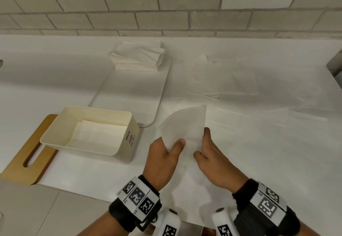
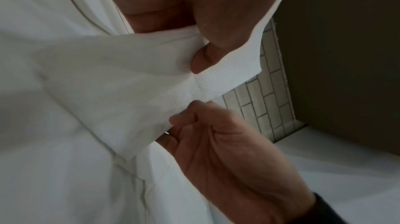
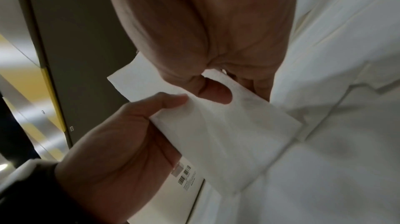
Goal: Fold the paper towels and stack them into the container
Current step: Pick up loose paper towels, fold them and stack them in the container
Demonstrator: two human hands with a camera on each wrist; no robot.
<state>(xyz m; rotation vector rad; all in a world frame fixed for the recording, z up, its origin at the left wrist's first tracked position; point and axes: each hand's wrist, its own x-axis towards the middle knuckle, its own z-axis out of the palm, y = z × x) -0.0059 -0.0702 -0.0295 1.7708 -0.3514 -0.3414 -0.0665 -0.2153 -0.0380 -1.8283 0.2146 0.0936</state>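
I have both hands on one white paper towel (image 1: pixel 182 124), raised just above the loose sheets (image 1: pixel 231 80) spread over the right of the counter. My left hand (image 1: pixel 164 159) pinches its left edge, thumb on top; my right hand (image 1: pixel 212 159) pinches the right edge. The towel is thin and lightly textured, bowed into a rounded curve at its far end. The cream container (image 1: pixel 118 143) stands left of my hands, a folded towel (image 1: pixel 98 134) flat inside it. A folded stack (image 1: pixel 137 56) lies farther back.
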